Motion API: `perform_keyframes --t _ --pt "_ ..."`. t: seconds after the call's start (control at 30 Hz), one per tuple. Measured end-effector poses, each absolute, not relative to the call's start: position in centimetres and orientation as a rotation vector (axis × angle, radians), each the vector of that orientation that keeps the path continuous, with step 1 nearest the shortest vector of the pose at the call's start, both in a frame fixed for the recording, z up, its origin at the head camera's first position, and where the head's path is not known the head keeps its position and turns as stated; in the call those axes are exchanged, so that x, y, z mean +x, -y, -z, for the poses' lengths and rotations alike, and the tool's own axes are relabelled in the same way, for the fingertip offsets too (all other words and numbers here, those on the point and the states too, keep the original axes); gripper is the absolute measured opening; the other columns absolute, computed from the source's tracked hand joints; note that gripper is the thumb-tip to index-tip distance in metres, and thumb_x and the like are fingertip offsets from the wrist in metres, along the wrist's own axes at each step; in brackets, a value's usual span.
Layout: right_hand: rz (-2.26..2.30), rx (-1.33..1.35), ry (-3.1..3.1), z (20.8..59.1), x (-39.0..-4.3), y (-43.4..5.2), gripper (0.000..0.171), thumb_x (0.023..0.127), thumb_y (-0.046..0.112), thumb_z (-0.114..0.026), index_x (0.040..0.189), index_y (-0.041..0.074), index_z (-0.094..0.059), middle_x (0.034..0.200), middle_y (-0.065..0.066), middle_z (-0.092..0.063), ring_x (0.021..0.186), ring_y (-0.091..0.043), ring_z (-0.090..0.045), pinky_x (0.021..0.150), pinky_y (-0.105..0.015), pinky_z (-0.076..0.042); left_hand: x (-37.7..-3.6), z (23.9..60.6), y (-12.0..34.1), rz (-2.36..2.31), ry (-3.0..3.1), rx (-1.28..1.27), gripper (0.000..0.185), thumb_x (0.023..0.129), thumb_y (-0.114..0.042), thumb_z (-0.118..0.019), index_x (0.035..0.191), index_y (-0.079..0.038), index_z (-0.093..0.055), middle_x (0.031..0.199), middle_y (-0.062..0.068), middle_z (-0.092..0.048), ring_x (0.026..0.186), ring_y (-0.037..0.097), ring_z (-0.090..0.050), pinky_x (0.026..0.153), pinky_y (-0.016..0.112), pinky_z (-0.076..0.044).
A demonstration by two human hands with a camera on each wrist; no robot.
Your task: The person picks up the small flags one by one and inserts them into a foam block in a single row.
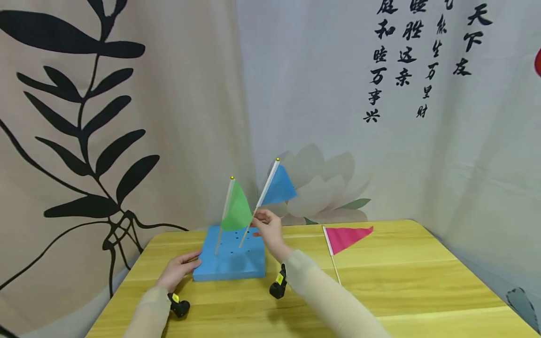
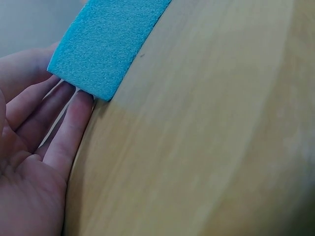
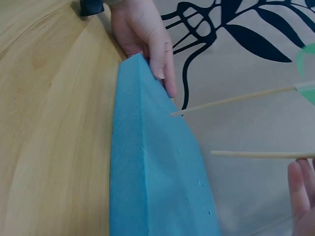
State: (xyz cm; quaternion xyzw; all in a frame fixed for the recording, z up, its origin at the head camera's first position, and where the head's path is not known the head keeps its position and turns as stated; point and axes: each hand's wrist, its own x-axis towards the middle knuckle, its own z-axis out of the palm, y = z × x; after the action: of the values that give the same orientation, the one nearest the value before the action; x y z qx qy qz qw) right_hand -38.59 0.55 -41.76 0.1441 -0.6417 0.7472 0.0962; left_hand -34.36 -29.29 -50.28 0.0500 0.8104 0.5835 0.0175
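A blue foam board (image 1: pixel 228 268) with small holes in its top lies on the table. My left hand (image 1: pixel 179 269) rests at the board's left edge; in the left wrist view its straight fingers (image 2: pixel 74 123) touch the side of the foam. In one hole near that side stands a green triangular flag (image 1: pixel 237 208) on a thin wooden stick. My right hand (image 1: pixel 269 230) pinches the stick of a blue triangular flag (image 1: pixel 279 187), tilted to the right. In the right wrist view, the lower end of this stick (image 3: pixel 246 154) is apart from the board's surface.
To the right of the board a pink triangular flag (image 1: pixel 348 239) lies on the wooden table (image 1: pixel 401 281), its stick partly behind my right forearm. Behind the table hangs a curtain (image 1: pixel 203 117) printed with black leaves, a lotus and writing.
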Motion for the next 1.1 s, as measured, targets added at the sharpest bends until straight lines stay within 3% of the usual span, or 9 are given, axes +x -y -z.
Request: perform_keyframes --t 0.13,0.33,0.43,0.57,0.8,1.1 --pt "-2.167 0.435 1.913 41.6 -38.2 0.5 0.022 0.091 0.005 -0.066 0.112 -0.002 -0.065 0.098 -0.010 -0.069 0.086 -0.033 -0.068 0.065 -0.043 -0.060 -34.2 50.1 29.2 -1.813 -2.500 0.138 0.055 0.097 -0.024 -0.061 0.145 -0.002 -0.044 0.149 0.020 -0.038 0.132 0.038 -0.042 0.104 0.046 -0.043" --pt "-2.099 0.398 1.953 41.4 -37.9 1.4 0.024 0.090 -0.001 -0.061 0.113 0.002 -0.068 0.100 -0.010 -0.068 0.081 -0.021 -0.067 0.065 -0.043 -0.060 -34.2 50.0 28.9 -1.802 -2.503 0.081 0.053 0.098 -0.022 -0.060 0.145 -0.001 -0.045 0.149 0.021 -0.039 0.130 0.038 -0.043 0.103 0.047 -0.044" --pt "-2.060 0.404 1.971 42.2 -38.6 1.9 0.025 0.091 0.001 -0.062 0.114 0.006 -0.069 0.096 -0.006 -0.067 0.079 -0.016 -0.066 0.061 -0.036 -0.060 -34.3 50.0 28.8 -1.804 -2.503 0.069 0.053 0.098 -0.022 -0.061 0.144 -0.001 -0.045 0.148 0.020 -0.039 0.130 0.037 -0.045 0.103 0.047 -0.044" --pt "-2.039 0.403 1.982 42.6 -38.7 2.4 0.025 0.090 0.002 -0.064 0.114 0.006 -0.069 0.091 -0.006 -0.066 0.080 -0.019 -0.065 0.059 -0.033 -0.059 -34.3 49.9 28.8 -1.805 -2.506 0.070 0.054 0.097 -0.023 -0.061 0.144 0.000 -0.046 0.148 0.020 -0.040 0.128 0.037 -0.046 0.103 0.047 -0.044" --pt "-2.004 0.405 2.011 43.5 -38.7 3.2 0.025 0.091 0.001 -0.063 0.115 0.005 -0.068 0.094 -0.009 -0.068 0.087 -0.036 -0.067 0.058 -0.034 -0.059 -34.4 49.9 28.8 -1.808 -2.507 0.070 0.054 0.097 -0.023 -0.062 0.144 0.000 -0.046 0.148 0.020 -0.040 0.128 0.037 -0.047 0.103 0.048 -0.044" --pt "-1.955 0.400 2.084 43.5 -38.0 3.7 0.014 0.093 0.014 -0.067 0.107 0.012 -0.070 0.095 -0.004 -0.069 0.085 -0.028 -0.069 0.063 -0.038 -0.060 -34.7 50.0 28.9 -1.796 -2.516 0.075 0.056 0.096 -0.025 -0.063 0.144 0.000 -0.046 0.148 0.020 -0.040 0.127 0.037 -0.048 0.103 0.048 -0.044"
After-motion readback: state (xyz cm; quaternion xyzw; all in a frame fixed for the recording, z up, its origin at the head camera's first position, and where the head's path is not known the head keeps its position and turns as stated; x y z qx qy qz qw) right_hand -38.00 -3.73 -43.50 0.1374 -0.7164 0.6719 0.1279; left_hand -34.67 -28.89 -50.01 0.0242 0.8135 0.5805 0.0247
